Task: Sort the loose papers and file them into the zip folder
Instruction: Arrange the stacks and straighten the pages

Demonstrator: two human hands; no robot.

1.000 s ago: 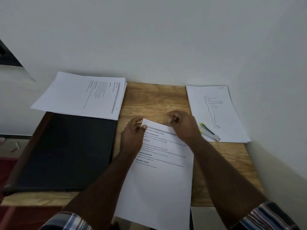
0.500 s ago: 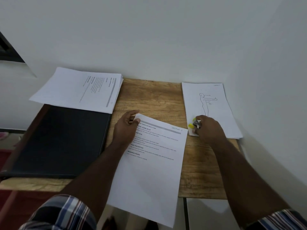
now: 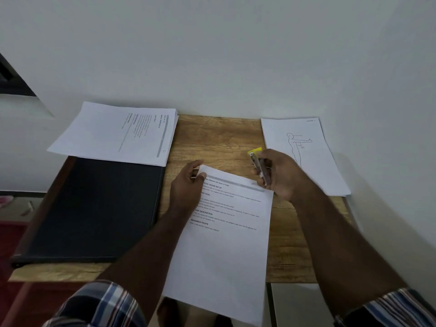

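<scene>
Wooden desk (image 3: 219, 138); left hand (image 3: 186, 187) pinching sheet (image 3: 226, 244), its near corner cropped; right hand (image 3: 280, 175) gripping blurred highlighter (image 3: 258, 165)

- White sheet (image 3: 226, 244) up front, black printed lines across it, a grey band along its top edge.
- Black folder (image 3: 94, 208), plain and matte, no pattern showing.
- White stack (image 3: 118, 133) at the back left, black text and a grey stripe down one side.
- White page (image 3: 306, 156) on the right, thin black outline drawing of a standing figure.
- Highlighter (image 3: 258, 164) in the right hand (image 3: 283, 175): bright yellow cap end, clear-grey barrel.
- Table (image 3: 219, 140) is light brown, woodgrain streaks running across.
- Sleeves (image 3: 99, 305) checked and striped in blue, white and red.
- Wall (image 3: 212, 55) plain pale grey-white.
- Dark red floor patch (image 3: 9, 244) at far left.
</scene>
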